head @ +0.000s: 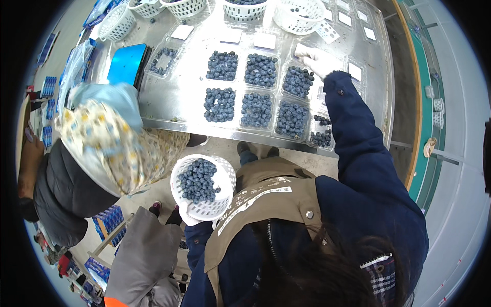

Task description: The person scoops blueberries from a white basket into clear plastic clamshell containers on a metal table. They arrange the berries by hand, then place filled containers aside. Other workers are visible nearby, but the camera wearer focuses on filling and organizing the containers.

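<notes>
My left hand, in a white glove, grips the rim of a white perforated plastic basket partly filled with blueberries. My right hand, also gloved in white, reaches over the metal table beside a clear plastic clamshell of blueberries. Glare washes out its fingers, so I cannot tell whether they hold anything. Several more blueberry-filled clamshells stand in two rows, among them one at the near side and one in the middle. My right sleeve partly covers another clamshell with fewer berries.
White baskets line the table's far side. A blue-topped device and a sparsely filled clamshell lie left. A person in a patterned sleeve works close on my left; another in grey is behind. The metal table's front edge faces me.
</notes>
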{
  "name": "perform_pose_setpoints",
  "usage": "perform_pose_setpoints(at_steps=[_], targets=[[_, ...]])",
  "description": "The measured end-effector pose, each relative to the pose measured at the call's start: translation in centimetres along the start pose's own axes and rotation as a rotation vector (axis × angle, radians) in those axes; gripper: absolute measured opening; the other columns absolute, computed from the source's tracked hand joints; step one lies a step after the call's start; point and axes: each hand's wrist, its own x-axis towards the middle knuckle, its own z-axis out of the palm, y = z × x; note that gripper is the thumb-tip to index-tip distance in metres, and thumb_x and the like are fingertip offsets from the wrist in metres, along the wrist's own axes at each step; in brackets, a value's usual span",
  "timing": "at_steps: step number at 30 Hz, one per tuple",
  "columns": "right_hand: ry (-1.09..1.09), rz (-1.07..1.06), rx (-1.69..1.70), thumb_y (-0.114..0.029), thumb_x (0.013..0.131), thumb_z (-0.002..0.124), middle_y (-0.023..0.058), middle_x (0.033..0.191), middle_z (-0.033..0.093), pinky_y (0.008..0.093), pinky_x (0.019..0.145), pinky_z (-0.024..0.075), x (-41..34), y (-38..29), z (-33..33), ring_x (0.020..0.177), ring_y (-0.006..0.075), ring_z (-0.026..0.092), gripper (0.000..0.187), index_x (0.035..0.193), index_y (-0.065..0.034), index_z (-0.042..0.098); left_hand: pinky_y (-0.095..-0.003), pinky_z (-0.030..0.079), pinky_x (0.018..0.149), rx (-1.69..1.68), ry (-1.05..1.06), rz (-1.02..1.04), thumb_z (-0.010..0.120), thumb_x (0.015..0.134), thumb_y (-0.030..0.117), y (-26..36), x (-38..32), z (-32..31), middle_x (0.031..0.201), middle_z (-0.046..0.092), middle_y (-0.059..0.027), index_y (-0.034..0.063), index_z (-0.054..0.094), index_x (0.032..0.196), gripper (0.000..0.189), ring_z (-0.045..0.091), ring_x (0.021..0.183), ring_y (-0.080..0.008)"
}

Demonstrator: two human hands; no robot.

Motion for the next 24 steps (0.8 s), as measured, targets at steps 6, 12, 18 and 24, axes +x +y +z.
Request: perform_pose_setpoints(at_steps=[6, 12, 18, 24], targets=[[-0.122, -0.036, -0.403, -0.022, 0.082, 0.068, 0.0177, 0.117, 0.064, 0.0414, 0.095, 0.0496, -5.2, 0.0, 1.3, 0.107, 0.0355, 0.062, 0.044, 0.124, -0.0096, 0.066, -0.0528, 0.041, 0.112, 0.009, -0.021, -0.014, 0.066, 0.084, 0.039, 0.1, -0.5, 1.1, 0.153, 0.037, -0.0205, 0.0084, 0.026, 0.156, 0.088, 0.044, 0.136, -0.0389], [0.118, 0.001, -0.013, -0.019, 0.087, 0.064, 0.0174, 0.107, 0.069, 0.0391, 0.091, 0.051, -4.7, 2.6, 2.2, 0.102, 0.0318, 0.065, 0.034, 0.119, -0.007, 0.068, -0.0522, 0.041, 0.112, 0.043, 0.008, -0.004, 0.066, 0.085, 0.039, -0.5, -2.2, 3.3, 0.153, 0.038, -0.0205, 0.0079, 0.026, 0.155, 0.087, 0.044, 0.136, -0.0383], [0.07, -0.054, -0.091, -0.018, 0.092, 0.06, 0.0161, 0.111, 0.071, 0.0358, 0.093, 0.0511, -10.1, 4.2, -2.8, 0.106, 0.0277, 0.067, 0.029, 0.116, -0.0041, 0.069, -0.0516, 0.041, 0.112, 0.029, 0.031, 0.023, 0.066, 0.085, 0.039, -5.3, -3.9, 5.1, 0.153, 0.039, -0.0204, 0.0075, 0.026, 0.155, 0.086, 0.045, 0.136, -0.0378], [-0.022, -0.187, 0.387, -0.01, 0.095, 0.061, 0.0094, 0.107, 0.068, 0.0298, 0.085, 0.052, -21.8, -3.1, -5.4, 0.096, 0.016, 0.066, 0.028, 0.121, -0.0006, 0.066, -0.051, 0.04, 0.112, 0.033, 0.061, 0.005, 0.065, 0.086, 0.039, -11.6, -5.4, 8.9, 0.152, 0.039, -0.0203, 0.007, 0.027, 0.155, 0.085, 0.045, 0.136, -0.0372]])
